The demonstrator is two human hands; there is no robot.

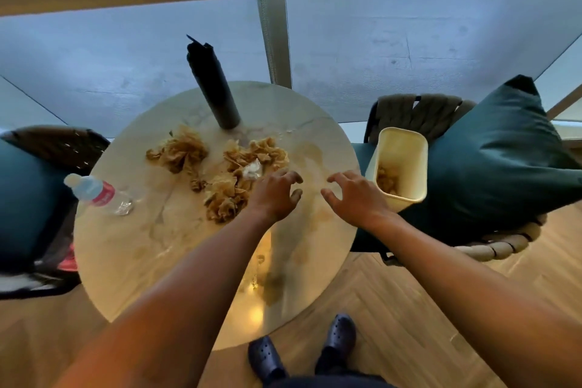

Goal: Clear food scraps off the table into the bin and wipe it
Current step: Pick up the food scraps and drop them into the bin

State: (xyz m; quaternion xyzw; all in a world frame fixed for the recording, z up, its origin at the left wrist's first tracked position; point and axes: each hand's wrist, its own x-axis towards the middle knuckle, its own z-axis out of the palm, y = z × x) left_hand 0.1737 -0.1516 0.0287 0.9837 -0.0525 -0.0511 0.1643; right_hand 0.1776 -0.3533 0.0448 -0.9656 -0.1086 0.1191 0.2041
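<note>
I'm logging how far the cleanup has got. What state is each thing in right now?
left hand: open, fingers curled, empty, over the table beside the scraps
right hand: open, fingers curled, empty
food scraps: still piled on the table, uncleared
bin: upright on the chair seat, some scraps inside
table: stained, unwiped
water bottle: lying on its side, capped
black cylinder: upright

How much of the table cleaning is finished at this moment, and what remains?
Done: some scraps already lie in the cream bin on the chair. In hand: nothing; the left hand and right hand hover open and empty over the table. Left: crumpled scrap piles near the table's middle, a plastic bottle, and wiping of the stained surface. No cloth is visible.
</note>
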